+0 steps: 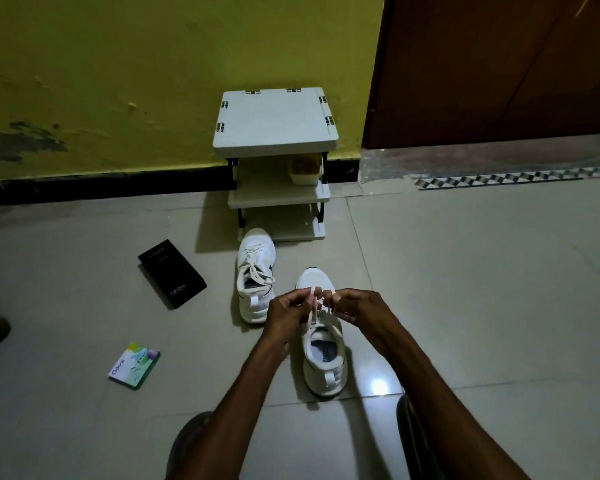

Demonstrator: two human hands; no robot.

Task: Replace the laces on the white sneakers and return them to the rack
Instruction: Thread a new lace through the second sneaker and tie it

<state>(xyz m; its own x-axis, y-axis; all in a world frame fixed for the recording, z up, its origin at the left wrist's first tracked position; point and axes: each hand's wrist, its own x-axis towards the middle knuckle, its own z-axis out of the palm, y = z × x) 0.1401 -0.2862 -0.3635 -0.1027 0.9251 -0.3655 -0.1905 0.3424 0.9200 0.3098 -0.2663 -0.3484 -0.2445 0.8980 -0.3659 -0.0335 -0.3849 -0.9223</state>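
Near sneaker (321,355) is sitting on the floor (465,271) directly in front of the person. Long axis is running straight away from them: heel closest, toe pointing at the rack (274,123).

The lace (313,308) is rising from the upper eyelets to both hands, which are hovering over the tongue, just toe-side of the shoe opening.

Left hand (288,311) is coming in from the left with fingers curled, pinching a lace strand at the fingertips. Right hand (355,308) is mirroring it from the right, curled and pinching the other strand. The fingertips are nearly meeting over the shoe's centreline. Both forearms are angling inward, and neither hand is closer to the shoe than the other. This looks like tying off, so the pull should go sideways, across the long axis.

Second sneaker (255,271) is lying ahead and to the left, already laced, parallel to the first, with its toe just short of the rack's bottom shelf. The left hand is the nearer one to it.

Further left, a black box (172,273) and a green packet (134,366) are lying on the floor, well clear of the shoes.
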